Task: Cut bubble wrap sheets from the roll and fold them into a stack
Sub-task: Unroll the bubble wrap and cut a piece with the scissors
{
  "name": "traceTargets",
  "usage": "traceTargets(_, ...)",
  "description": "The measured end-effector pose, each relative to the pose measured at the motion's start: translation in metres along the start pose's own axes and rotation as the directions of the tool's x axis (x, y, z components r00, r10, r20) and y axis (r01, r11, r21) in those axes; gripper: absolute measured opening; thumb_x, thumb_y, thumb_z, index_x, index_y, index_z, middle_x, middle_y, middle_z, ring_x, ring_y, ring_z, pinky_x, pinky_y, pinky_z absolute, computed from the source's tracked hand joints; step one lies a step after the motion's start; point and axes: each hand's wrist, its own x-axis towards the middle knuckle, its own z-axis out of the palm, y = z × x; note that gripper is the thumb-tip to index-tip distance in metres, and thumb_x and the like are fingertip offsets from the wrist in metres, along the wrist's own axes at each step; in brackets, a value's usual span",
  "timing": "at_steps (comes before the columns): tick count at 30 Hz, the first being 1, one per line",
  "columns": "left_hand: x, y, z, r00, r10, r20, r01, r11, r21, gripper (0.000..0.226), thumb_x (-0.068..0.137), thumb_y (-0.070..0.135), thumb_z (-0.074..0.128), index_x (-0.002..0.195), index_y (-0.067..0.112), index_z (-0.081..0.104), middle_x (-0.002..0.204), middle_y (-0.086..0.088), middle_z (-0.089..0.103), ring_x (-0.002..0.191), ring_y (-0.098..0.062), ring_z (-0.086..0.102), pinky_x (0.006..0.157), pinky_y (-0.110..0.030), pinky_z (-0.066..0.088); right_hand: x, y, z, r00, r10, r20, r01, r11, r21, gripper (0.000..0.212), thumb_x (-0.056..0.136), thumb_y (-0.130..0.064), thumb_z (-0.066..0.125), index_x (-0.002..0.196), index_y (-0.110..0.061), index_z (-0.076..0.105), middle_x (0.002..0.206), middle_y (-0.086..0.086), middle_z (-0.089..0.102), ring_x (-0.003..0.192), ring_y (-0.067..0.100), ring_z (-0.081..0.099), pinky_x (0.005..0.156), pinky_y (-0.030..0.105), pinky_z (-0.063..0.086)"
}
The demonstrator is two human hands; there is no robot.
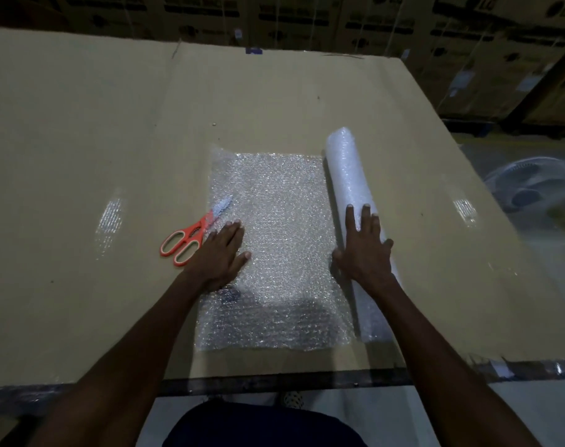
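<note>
A white bubble wrap roll point(348, 169) lies lengthwise on the cardboard-covered table point(81, 140), right of centre. An unrolled stretch of bubble wrap point(281, 221) spreads flat to its left, still joined to the roll. My right hand point(365, 246) rests on top of the roll with fingers straight. My left hand point(223, 253) presses flat on the sheet's left edge. Orange-handled scissors point(190, 237) lie closed just left of my left hand, their blades overlapping the sheet's edge.
Stacked cardboard boxes point(307, 17) line the far side behind the table. A white fan point(529, 185) sits on the floor to the right, below the table's edge. The table's near edge point(274, 382) runs just in front of my body.
</note>
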Motion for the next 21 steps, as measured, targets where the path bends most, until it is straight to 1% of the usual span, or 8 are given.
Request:
traceTargets(2, -0.001, 0.003, -0.007, 1.0, 0.001, -0.015, -0.001, 1.0, -0.015, 0.088, 0.096, 0.068, 0.009, 0.157, 0.005, 0.022, 0.165, -0.015, 0.019, 0.153, -0.027, 0.014, 0.124, -0.046, 0.014, 0.002, -0.001, -0.006, 1.0, -0.002, 0.01, 0.002, 1.0, 0.025, 0.101, 0.096, -0.047, 0.062, 0.162, -0.02, -0.009, 0.169, 0.015, -0.014, 0.156, 0.039, -0.001, 0.112, 0.07, 0.026)
traceTargets(4, -0.004, 0.006, -0.016, 0.998, -0.006, -0.063, 0.004, 0.999, -0.039, 0.089, 0.098, 0.068, 0.011, 0.153, 0.001, 0.032, 0.16, -0.018, 0.031, 0.15, -0.031, 0.025, 0.122, -0.047, 0.021, 0.004, -0.003, -0.012, 1.0, -0.011, 0.005, 0.01, 0.999, 0.033, 0.101, 0.096, -0.051, 0.061, 0.162, -0.018, -0.007, 0.169, 0.015, -0.014, 0.155, 0.04, -0.003, 0.114, 0.07, 0.019)
traceTargets(7, -0.012, 0.004, -0.028, 0.986, -0.044, -0.159, 0.036, 0.998, -0.052, 0.077, 0.099, 0.055, 0.028, 0.146, -0.004, 0.042, 0.151, -0.022, 0.043, 0.142, -0.035, 0.039, 0.118, -0.048, 0.029, 0.005, -0.017, -0.02, 0.995, -0.069, -0.067, 0.072, 0.997, 0.041, 0.096, 0.096, -0.052, 0.058, 0.162, -0.016, -0.001, 0.17, 0.014, -0.01, 0.156, 0.036, -0.004, 0.116, 0.069, 0.014)
traceTargets(10, -0.024, -0.013, -0.035, 0.962, -0.153, -0.228, 0.145, 0.988, -0.051, 0.065, 0.098, 0.042, 0.032, 0.142, -0.003, 0.046, 0.145, -0.022, 0.049, 0.135, -0.038, 0.045, 0.108, -0.053, 0.036, 0.003, -0.045, -0.025, 0.984, -0.123, -0.127, 0.141, 0.981, 0.136, 0.088, 0.098, -0.048, 0.057, 0.162, -0.015, 0.007, 0.171, 0.012, -0.003, 0.157, 0.033, -0.001, 0.119, 0.065, 0.012)
traceTargets(13, -0.04, -0.042, -0.035, 0.944, -0.243, -0.223, 0.238, 0.97, -0.049, 0.059, 0.096, 0.037, 0.031, 0.139, 0.0, 0.046, 0.142, -0.02, 0.048, 0.13, -0.037, 0.046, 0.102, -0.054, 0.04, -0.005, -0.082, -0.02, 0.977, -0.162, -0.135, 0.186, 0.964, 0.189, 0.084, 0.097, -0.045, 0.058, 0.162, -0.014, 0.014, 0.17, 0.014, 0.007, 0.156, 0.033, 0.008, 0.119, 0.061, 0.018)
traceTargets(17, -0.058, -0.076, -0.034, 0.942, -0.295, -0.161, 0.281, 0.954, -0.103, 0.068, 0.097, 0.047, 0.034, 0.146, 0.0, 0.04, 0.15, -0.018, 0.042, 0.14, -0.033, 0.038, 0.109, -0.053, 0.033, -0.02, -0.143, -0.004, 0.969, -0.238, -0.064, 0.247, 0.941, 0.233, 0.08, 0.097, -0.043, 0.06, 0.16, -0.012, 0.022, 0.168, 0.014, 0.017, 0.154, 0.033, 0.015, 0.12, 0.055, 0.025)
traceTargets(19, -0.063, -0.089, -0.034, 0.952, -0.272, -0.137, 0.259, 0.96, -0.109, 0.071, 0.097, 0.052, 0.031, 0.147, 0.002, 0.04, 0.151, -0.017, 0.042, 0.141, -0.032, 0.037, 0.111, -0.052, 0.033, -0.028, -0.177, 0.003, 0.959, -0.276, -0.064, 0.283, 0.926, 0.251, 0.076, 0.096, -0.042, 0.061, 0.158, -0.012, 0.03, 0.164, 0.014, 0.028, 0.151, 0.032, 0.025, 0.117, 0.051, 0.033)
traceTargets(21, -0.068, -0.1, -0.036, 0.958, -0.26, -0.117, 0.244, 0.96, -0.137, 0.071, 0.099, 0.054, 0.026, 0.148, 0.005, 0.04, 0.15, -0.015, 0.044, 0.142, -0.031, 0.038, 0.112, -0.052, 0.033, -0.034, -0.209, 0.006, 0.956, -0.285, -0.068, 0.292, 0.913, 0.286, 0.067, 0.096, -0.041, 0.061, 0.153, -0.013, 0.04, 0.153, 0.012, 0.046, 0.14, 0.032, 0.041, 0.106, 0.046, 0.042)
